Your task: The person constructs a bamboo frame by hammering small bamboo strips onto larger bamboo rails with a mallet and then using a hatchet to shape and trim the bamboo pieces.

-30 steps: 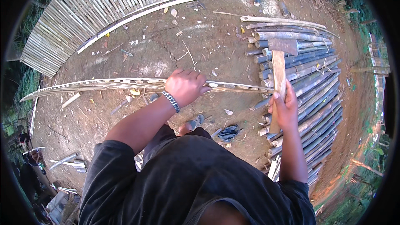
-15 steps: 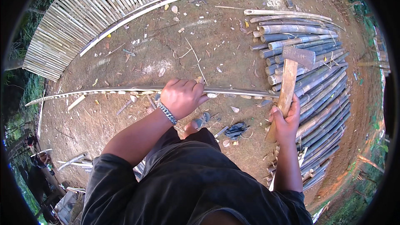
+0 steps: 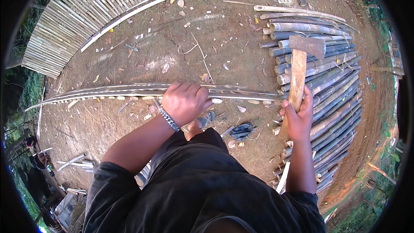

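Observation:
My left hand (image 3: 183,103) is closed around a long, split bamboo pole (image 3: 242,93), which lies crosswise in front of me. Open cracks and pale split edges run along the pole's length, and its left part reaches far out to the side. Fingers of my right hand (image 3: 299,117) wrap the wooden handle of an axe (image 3: 297,75). The axe stands with its dark, rust-stained head at the far end of the handle, blade pointing right. The pole's right end comes up close to the handle and my right fingers; whether they touch it cannot be told.
Many bamboo poles (image 3: 334,88) lie stacked on the right. A panel of bamboo slats (image 3: 103,13) spreads at the far left, with a long pale strip (image 3: 151,8) along its edge. A crumpled black plastic piece (image 3: 242,131) and wood chips lie on the dirt.
The bamboo pole has turned or spread in my left hand, so more of its cracked face shows. The axe has shifted only slightly, still in my right hand.

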Action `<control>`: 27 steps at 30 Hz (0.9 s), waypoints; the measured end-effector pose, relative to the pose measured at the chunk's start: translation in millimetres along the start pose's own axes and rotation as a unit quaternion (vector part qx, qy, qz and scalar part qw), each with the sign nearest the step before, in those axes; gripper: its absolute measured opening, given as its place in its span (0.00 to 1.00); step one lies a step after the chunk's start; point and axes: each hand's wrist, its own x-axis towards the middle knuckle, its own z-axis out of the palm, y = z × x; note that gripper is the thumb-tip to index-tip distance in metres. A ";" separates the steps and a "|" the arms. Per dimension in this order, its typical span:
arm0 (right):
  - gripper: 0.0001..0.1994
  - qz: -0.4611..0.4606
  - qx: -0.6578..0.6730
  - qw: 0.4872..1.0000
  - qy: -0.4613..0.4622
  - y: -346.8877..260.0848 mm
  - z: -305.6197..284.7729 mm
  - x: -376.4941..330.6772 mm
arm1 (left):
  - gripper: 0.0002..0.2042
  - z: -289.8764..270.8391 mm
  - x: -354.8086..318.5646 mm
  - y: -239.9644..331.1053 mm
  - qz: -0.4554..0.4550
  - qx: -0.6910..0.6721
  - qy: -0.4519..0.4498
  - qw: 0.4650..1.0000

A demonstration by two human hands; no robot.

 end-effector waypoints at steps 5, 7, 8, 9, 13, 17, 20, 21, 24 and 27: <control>0.32 0.023 0.028 0.999 -0.026 1.4 -6.2 -5.2 | 0.16 -3.3 -7.9 7.7 0.004 -0.004 -0.005 1.000; 0.32 0.027 0.032 0.999 -0.032 1.8 -7.5 -6.5 | 0.14 -3.9 -10.4 8.1 0.006 -0.001 -0.007 1.000; 0.32 0.026 0.033 0.998 -0.035 1.7 -8.6 -6.4 | 0.14 -4.1 -11.0 8.2 0.007 0.000 -0.009 1.000; 0.32 0.026 0.034 0.998 -0.039 1.5 -9.7 -6.7 | 0.13 -4.7 -11.8 9.1 0.006 0.000 -0.014 1.000; 0.31 0.041 0.038 0.997 -0.058 0.7 -12.2 -7.8 | 0.13 -4.3 -17.4 13.3 0.001 0.001 -0.022 1.000; 0.31 0.061 0.040 0.995 -0.072 -4.8 -12.2 -7.0 | 0.13 -5.8 -18.9 14.1 0.004 0.000 -0.013 1.000; 0.30 0.068 0.044 0.994 -0.073 -7.3 -12.1 -3.0 | 0.14 -5.7 -17.9 13.6 0.002 0.000 -0.016 1.000; 0.30 0.068 0.048 0.994 -0.074 -7.1 -11.8 -1.1 | 0.15 -5.4 -17.1 13.1 0.002 0.000 -0.017 1.000; 0.30 0.061 0.040 0.994 -0.086 -8.2 -11.1 11.1 | 0.16 -6.6 -11.6 10.0 -0.005 0.006 -0.026 1.000; 0.30 0.071 0.017 0.992 -0.099 -16.3 -8.5 29.6 | 0.16 -12.9 -0.3 4.2 -0.013 0.009 -0.053 0.998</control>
